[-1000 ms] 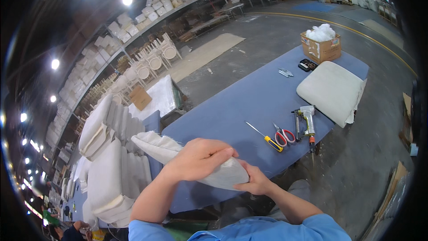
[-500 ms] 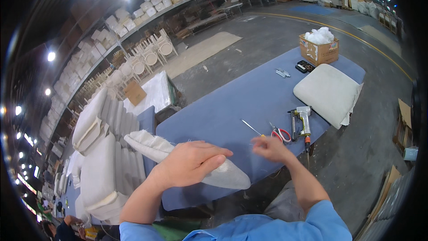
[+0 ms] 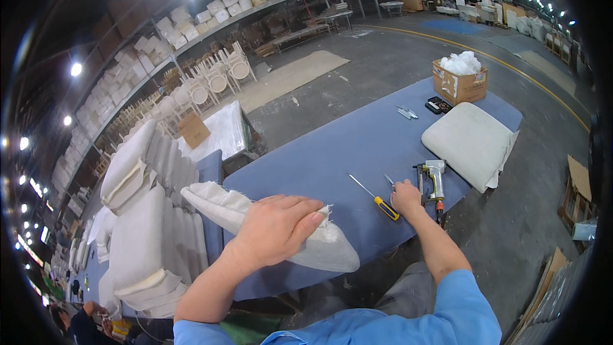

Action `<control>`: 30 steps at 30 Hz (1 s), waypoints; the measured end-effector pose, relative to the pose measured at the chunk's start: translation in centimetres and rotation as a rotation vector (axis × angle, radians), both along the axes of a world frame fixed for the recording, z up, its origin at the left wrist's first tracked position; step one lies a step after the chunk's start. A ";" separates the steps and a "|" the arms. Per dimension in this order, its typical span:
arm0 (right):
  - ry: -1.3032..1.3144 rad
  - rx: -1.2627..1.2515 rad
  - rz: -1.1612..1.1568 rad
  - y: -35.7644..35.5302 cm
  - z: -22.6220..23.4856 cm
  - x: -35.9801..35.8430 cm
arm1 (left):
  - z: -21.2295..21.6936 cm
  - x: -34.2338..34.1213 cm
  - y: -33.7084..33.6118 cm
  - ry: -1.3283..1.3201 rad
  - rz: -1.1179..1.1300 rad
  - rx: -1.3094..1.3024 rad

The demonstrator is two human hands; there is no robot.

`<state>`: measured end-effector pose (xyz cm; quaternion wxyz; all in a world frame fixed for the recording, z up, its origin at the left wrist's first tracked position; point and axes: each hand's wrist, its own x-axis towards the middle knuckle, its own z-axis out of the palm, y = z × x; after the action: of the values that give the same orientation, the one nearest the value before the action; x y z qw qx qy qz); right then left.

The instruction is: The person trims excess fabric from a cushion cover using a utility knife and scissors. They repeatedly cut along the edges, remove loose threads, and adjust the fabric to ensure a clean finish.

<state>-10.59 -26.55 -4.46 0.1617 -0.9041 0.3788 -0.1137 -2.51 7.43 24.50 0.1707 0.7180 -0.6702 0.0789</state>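
My left hand (image 3: 276, 229) is closed on the edge of a seat cushion (image 3: 329, 252), which is tilted up on the blue padded table. The cushion is covered in off-white cloth with a frayed edge. To the right, my right hand (image 3: 407, 197) has its fingers curled round the handles of a pair of scissors (image 3: 389, 179). Only the blades show; the hand hides the handles. Just left of that hand lies a screwdriver (image 3: 385, 207) with a yellow-and-black handle. On its other side lies a staple gun (image 3: 435, 180).
Another cushion (image 3: 469, 140) overhangs the table's right edge. Beyond it are a carton of white stuffing (image 3: 460, 83), a black case (image 3: 438, 105) and several silvery strips (image 3: 406, 113). Stacked cushions (image 3: 140, 223) stand at left. A co-worker (image 3: 86, 326) is at the lower left.
My right hand has moved right and slightly up, off the screwdriver's handle and onto the scissors' handles. The left hand keeps hold of the cushion, with more of its frayed edge showing.
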 end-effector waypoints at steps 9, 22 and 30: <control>0.253 -0.041 0.246 2.6 0.0 3.3 | -0.9 0.5 -0.9 -0.038 0.053 -0.114; -1.228 0.873 0.527 10.7 18.8 -6.9 | -2.4 2.7 0.2 -0.233 -0.060 -0.238; -1.385 0.546 0.834 14.4 27.8 -9.8 | -2.8 3.5 -1.6 -0.207 -0.045 -0.255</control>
<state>-20.38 -12.14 23.33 0.5978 -0.6256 -0.1553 -0.4766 0.99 5.83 21.72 0.1922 0.6633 -0.6847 0.2330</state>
